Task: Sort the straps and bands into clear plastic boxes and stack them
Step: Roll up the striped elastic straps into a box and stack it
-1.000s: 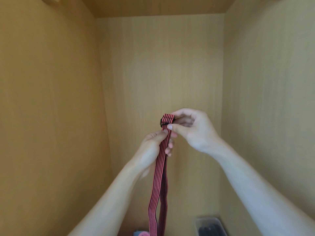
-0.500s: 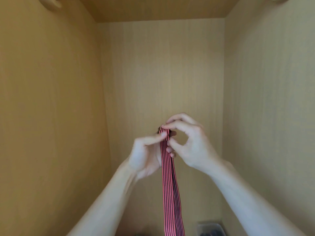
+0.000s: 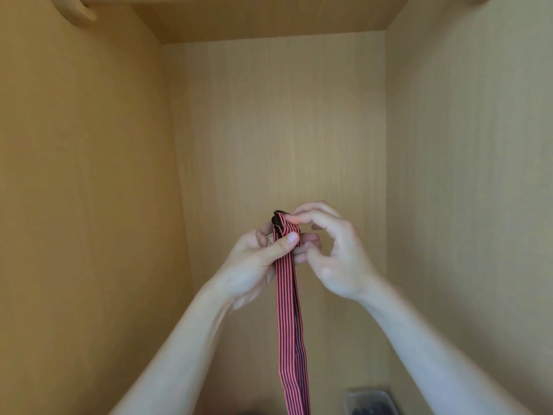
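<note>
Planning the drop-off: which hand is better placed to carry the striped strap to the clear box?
Probably the right hand: the clear box sits low on its side, and it pinches the striped strap at the top, beside the left hand.

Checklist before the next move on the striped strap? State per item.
1. Left hand pinches strap under its thumb: ok.
2. Right hand fingertips on the strap's folded top by the buckle: ok.
3. Strap bundled small enough for boxing: not ok, it hangs long, out of frame.
4. Box in view, lower right: ok.
5. Room in box: cannot tell, mostly cut off.
</note>
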Tool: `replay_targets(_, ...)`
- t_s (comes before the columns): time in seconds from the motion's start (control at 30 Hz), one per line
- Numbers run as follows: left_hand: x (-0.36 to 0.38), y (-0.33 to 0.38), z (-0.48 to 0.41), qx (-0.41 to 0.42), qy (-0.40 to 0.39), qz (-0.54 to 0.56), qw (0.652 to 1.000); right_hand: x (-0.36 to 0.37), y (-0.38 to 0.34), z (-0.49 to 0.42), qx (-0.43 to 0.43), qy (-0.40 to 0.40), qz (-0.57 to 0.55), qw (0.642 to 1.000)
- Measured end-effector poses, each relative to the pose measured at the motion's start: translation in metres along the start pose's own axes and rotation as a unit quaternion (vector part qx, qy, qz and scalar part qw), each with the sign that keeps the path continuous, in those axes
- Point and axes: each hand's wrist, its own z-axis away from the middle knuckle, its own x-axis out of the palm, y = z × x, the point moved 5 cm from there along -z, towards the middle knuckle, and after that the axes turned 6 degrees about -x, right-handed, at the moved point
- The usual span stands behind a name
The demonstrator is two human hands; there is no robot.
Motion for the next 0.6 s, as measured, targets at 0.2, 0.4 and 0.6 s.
replay_targets(0.2,-0.004,-0.006,-0.002,-0.020,0.002,-0.017,1.000,0.004,0.014,0.003,0.049,0.016,-0.023,0.998)
replay_targets(0.4,-0.003,-0.009,-0.001,-0.039,0.007,0.034,0.999,0.007,0.017,0.006,0.039,-0.012,0.064,0.997)
replay_targets(0.6,0.001,-0.013,0.002,-0.053,0.007,-0.010,0.999,0.002,0.016,0.001,0.068,0.021,-0.002,0.997)
